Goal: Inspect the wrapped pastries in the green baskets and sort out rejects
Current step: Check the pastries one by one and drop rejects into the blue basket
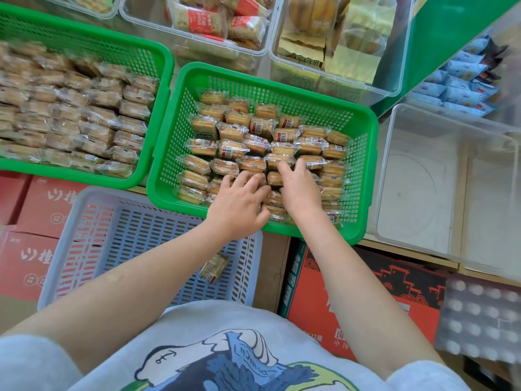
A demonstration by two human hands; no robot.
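Hands work low in the near end of the right green basket (pixel 363 176): the left hand (pixel 239 207) lies spread, fingers loosely bent, over the pastries (pixel 253 142), and the right hand (pixel 296 184) beside it reaches with curled fingers into a row, though whether either grip has actually closed on a packet I cannot tell. Better, I'd judge, to lift one packet clear and turn it than to rake the rows. The basket walls stand close on both sides, so rejects should go up over the near rim into the grey basket (pixel 84 238), where one packet (pixel 213 268) lies; the left green basket (pixel 158 57) sits full.
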